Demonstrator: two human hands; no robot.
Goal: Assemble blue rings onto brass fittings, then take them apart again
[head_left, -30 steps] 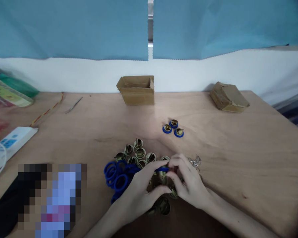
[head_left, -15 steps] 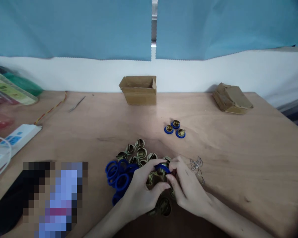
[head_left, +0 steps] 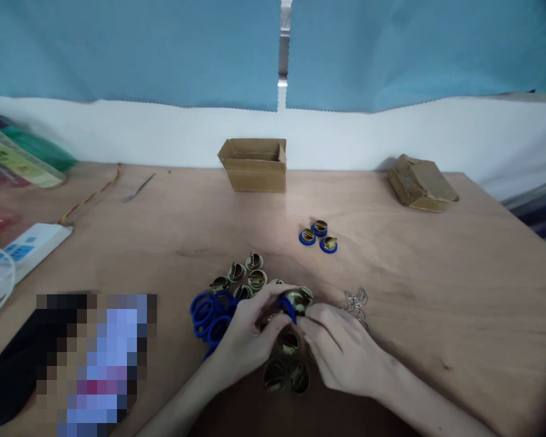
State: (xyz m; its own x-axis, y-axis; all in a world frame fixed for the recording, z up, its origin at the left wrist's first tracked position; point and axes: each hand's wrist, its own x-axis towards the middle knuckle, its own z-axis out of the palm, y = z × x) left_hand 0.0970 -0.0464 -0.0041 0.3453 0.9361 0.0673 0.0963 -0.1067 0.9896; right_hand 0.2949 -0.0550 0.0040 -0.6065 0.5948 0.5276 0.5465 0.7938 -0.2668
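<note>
Over a group of round brass-coloured metal pieces (head_left: 257, 279) with crossbars, my hands meet at one blue ring (head_left: 287, 308). My left hand (head_left: 243, 334) pinches the ring between thumb and forefinger; a brass-coloured piece is close by, and I cannot tell whether it sits inside. My right hand (head_left: 346, 346) has its fingers closed at the ring's right edge, its fingertips partly hidden. Loose blue rings (head_left: 209, 312) lie in a heap by my left wrist. Several thin wire clips (head_left: 357, 300) lie right of my right hand.
Three brass pieces seated in blue rings (head_left: 319, 228) stand farther back. An open cardboard box (head_left: 257, 176) is near the wall, with a crumpled box (head_left: 423, 185) at right. A power strip (head_left: 36, 252), tweezers (head_left: 139, 188) and a blurred-out object (head_left: 104, 358) are on the left.
The blue ring has turned more edge-on and shifted slightly left. My right fingers have closed in at its lower edge. More brass pieces show below my hands.
</note>
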